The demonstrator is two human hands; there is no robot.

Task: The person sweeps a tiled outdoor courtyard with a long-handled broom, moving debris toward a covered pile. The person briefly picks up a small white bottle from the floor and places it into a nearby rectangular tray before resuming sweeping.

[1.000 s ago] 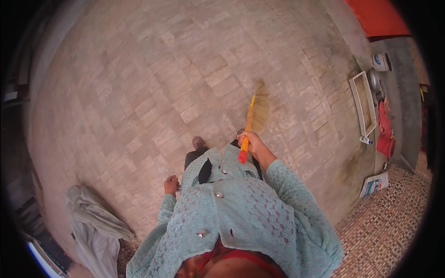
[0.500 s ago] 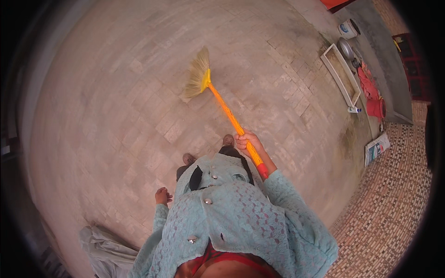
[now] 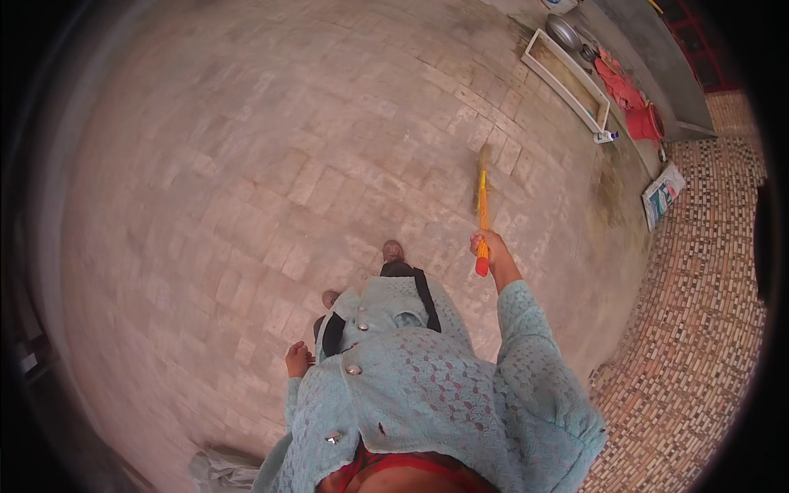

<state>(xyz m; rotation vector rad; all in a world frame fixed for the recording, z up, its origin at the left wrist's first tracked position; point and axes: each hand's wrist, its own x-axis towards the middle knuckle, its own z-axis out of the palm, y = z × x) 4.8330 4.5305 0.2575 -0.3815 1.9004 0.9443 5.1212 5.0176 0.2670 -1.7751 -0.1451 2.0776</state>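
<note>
My right hand (image 3: 488,246) is wrapped round the orange handle of a broom (image 3: 483,215), close to its red end cap. The handle points away from me, and the yellow collar and straw bristles appear edge-on, narrow and foreshortened, beyond my fist. Whether the bristles touch the paved floor (image 3: 271,189) I cannot tell. My left hand (image 3: 297,359) hangs beside my left hip with its fingers curled in and no object showing in it.
Along the far right lie a white rectangular frame (image 3: 567,80), a metal bowl (image 3: 563,33), a red cloth (image 3: 618,80), a red bucket (image 3: 644,123) and a small bottle (image 3: 606,137). A printed bag (image 3: 662,195) leans by the mosaic-tiled wall (image 3: 699,279). Grey fabric (image 3: 226,470) is at lower left.
The broom has swung from ahead of me to my right, its fanned bristles now seen edge-on. My right arm has stretched out to the right. The view has shifted, and my feet have changed position.
</note>
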